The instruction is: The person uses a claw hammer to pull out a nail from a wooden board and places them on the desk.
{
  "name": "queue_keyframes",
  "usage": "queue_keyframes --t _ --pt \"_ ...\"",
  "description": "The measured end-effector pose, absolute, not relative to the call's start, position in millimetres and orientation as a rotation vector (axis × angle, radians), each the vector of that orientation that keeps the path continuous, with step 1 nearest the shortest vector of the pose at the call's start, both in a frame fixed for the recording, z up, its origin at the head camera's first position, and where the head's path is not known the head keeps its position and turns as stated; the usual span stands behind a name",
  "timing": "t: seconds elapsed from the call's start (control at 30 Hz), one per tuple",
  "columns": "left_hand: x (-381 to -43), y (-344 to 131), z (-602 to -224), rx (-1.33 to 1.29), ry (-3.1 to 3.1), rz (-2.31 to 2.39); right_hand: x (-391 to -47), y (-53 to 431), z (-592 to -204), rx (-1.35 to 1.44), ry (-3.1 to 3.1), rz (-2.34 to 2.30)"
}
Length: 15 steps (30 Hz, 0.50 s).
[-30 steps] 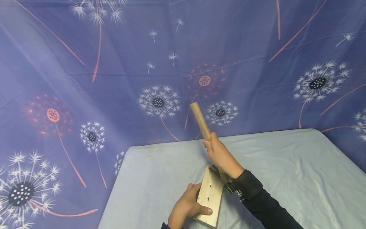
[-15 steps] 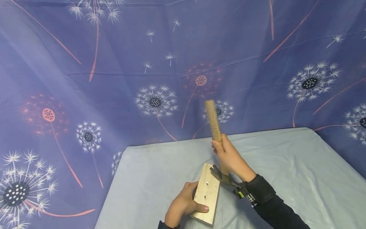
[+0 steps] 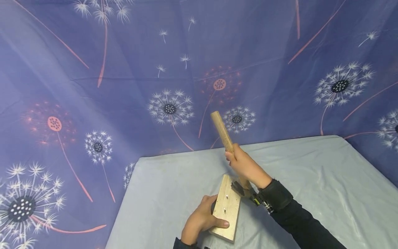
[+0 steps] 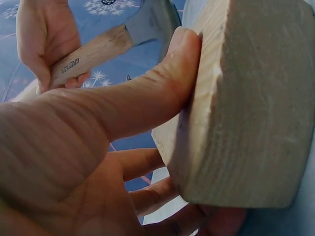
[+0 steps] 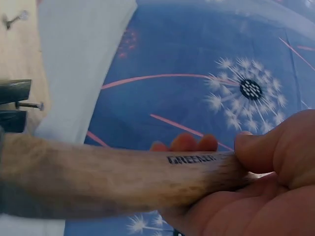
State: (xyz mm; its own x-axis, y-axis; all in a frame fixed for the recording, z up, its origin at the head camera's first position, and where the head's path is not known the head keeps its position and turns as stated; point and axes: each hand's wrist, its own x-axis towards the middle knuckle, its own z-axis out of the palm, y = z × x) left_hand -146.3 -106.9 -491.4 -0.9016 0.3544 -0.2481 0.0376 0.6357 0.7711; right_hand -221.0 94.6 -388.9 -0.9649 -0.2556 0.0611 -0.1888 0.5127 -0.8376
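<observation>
A pale wooden block [image 3: 228, 216] lies on the cloth, with nails [image 3: 227, 197] sticking up from its top face. My left hand [image 3: 203, 218] grips its near end, thumb [image 4: 147, 96] over the top and fingers along the far side. My right hand [image 3: 247, 166] holds a claw hammer [image 3: 221, 129] by its wooden handle, whose free end points up and away. The dark hammer head [image 3: 237, 188] is at the block's far right edge. In the right wrist view, the two claw prongs [image 5: 15, 91] straddle a nail [image 5: 32, 105], while another nail [image 5: 17, 18] stands farther along the wood.
A light blue-grey cloth [image 3: 311, 180] covers the table, wrinkled toward the right. Behind it hangs a purple-blue curtain [image 3: 264, 69] printed with dandelions. A dark wrist camera mount [image 3: 275, 195] sits on the right wrist, close behind the hammer head.
The hammer handle swung right half a second ago, and now leans back to the left with my right hand. My left hand keeps its grip on the block.
</observation>
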Motion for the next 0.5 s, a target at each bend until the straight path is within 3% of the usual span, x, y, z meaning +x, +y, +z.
queue_keyframes --t 0.5 --pt "-148.5 -108.1 -490.0 0.33 2.441 1.15 -226.4 89.1 -398.8 -0.513 2.677 -1.562"
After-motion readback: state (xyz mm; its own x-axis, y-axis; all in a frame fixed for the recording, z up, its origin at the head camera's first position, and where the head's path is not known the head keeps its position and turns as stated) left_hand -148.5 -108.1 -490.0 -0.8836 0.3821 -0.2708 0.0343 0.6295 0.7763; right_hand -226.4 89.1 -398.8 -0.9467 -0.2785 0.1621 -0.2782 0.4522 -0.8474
